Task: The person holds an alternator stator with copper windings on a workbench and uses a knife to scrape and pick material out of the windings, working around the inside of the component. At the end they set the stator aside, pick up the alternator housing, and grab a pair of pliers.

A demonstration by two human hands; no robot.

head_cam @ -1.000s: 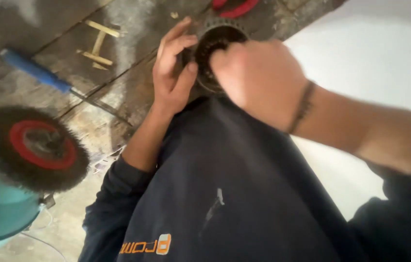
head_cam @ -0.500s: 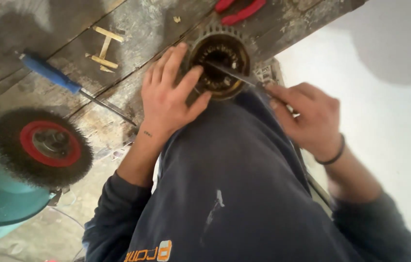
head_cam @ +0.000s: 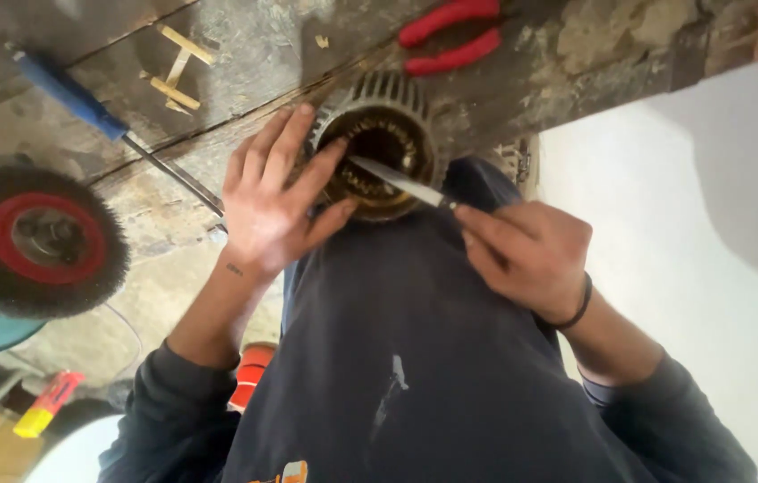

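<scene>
Rough grey wooden bench (head_cam: 245,54) planks fill the top of the view, and a white wall is off to the right of them. At the bench edge sits a round ribbed metal motor shell with shiny copper wire coils inside (head_cam: 383,143). Everything else is told from this shell.

A second ago the right hand (head_cam: 527,255) covered the shell. Now it has pulled back below and to the right, and it grips a thin silver blade (head_cam: 397,179). The blade tip pokes into the coils, so the scraping or prying inside looks under way.

On the shell's left rim rests the left hand (head_cam: 276,197), fingers spread and pressing to steady it.

Above the shell lie red-handled pliers (head_cam: 451,36). Far left lie a blue-handled screwdriver (head_cam: 70,89) and a round black wire brush wheel with a red middle (head_cam: 34,240).
</scene>
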